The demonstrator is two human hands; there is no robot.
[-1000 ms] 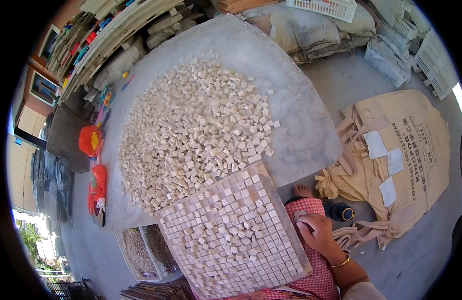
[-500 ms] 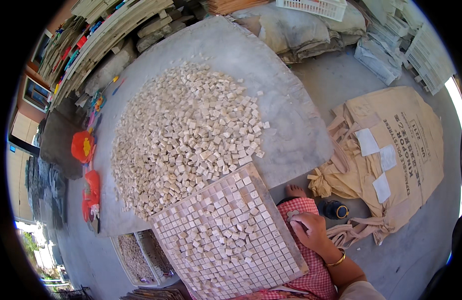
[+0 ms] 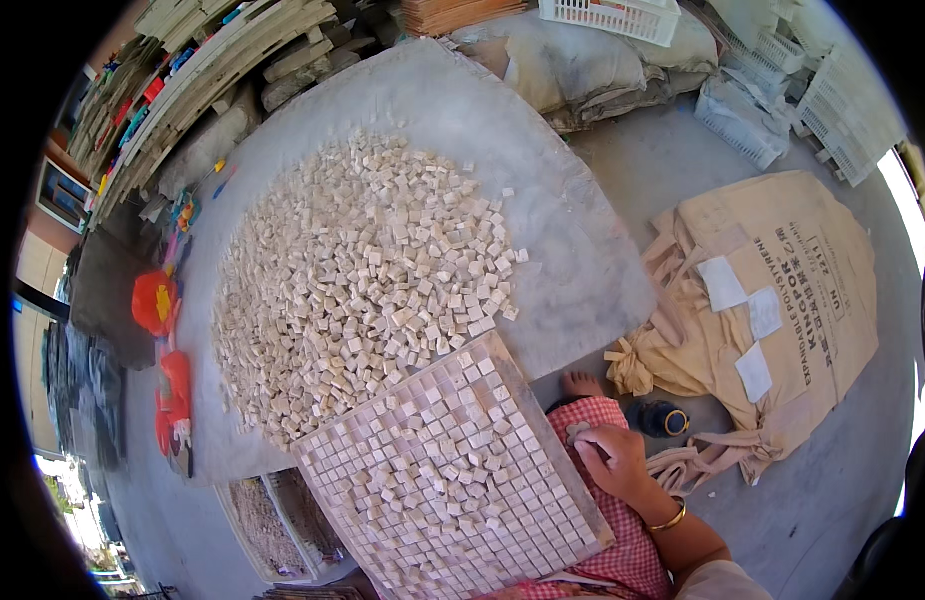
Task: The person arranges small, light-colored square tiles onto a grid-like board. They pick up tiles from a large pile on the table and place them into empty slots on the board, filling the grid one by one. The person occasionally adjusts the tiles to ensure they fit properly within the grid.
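Note:
A square gridded tray (image 3: 512, 372) lies tilted over my lap, many of its cells filled with small beige stone tiles. Loose tiles (image 3: 452, 475) are scattered across its middle, while cells along its far left side show bare. My right hand (image 3: 610, 458) is curled closed beside the tray's right edge, over the red checked cloth (image 3: 622, 530) on my leg. Whatever its fingers hold, if anything, is hidden. My left hand is out of view. Past the tray, a big heap of similar tiles (image 3: 362, 290) covers much of a grey table (image 3: 572, 240).
Under the table's near edge stands a white crate (image 3: 247, 530) of small pieces. A dark jar (image 3: 665, 419) and a large tan sack (image 3: 802, 250) lie to the right. Red plastic items (image 3: 172, 390) line the table's left edge. Stuffed sacks (image 3: 582, 65) are behind.
The whole view has shifted slightly, with the table and heap sitting a little further left. My right hand stays curled beside the tray.

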